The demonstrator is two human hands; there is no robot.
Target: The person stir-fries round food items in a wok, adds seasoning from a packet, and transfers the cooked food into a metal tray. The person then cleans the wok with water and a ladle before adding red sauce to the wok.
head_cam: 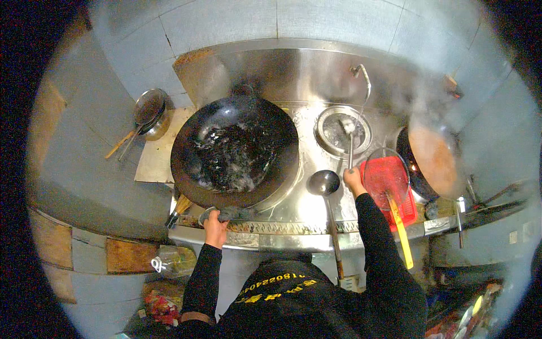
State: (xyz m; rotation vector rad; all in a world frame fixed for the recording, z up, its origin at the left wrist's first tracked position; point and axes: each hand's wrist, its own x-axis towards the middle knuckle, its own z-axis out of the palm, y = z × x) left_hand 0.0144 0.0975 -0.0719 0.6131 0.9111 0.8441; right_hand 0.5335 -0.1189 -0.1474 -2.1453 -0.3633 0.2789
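A large black wok (235, 150) with rippling dark liquid stands on the stove at centre left. At its near rim, my left hand (216, 228) grips a grey cloth (232, 213). My right hand (354, 178) is closed around the handle of a metal wok spatula (351, 146), whose pale head lies over a round metal water basin (325, 142). Water runs in a thin stream from a curved tap (366, 80) towards this basin. Between my hands, a ladle (324, 183) rests with its long handle over the stove's front edge.
Right of my right hand, a wire strainer (386, 173) with a yellow handle lies over a red plastic basket (407, 203). A second wok (423, 169) steams farther right. Strainers over a metal pot (156, 127) are at left, a bamboo brush (181, 207) beside the large wok.
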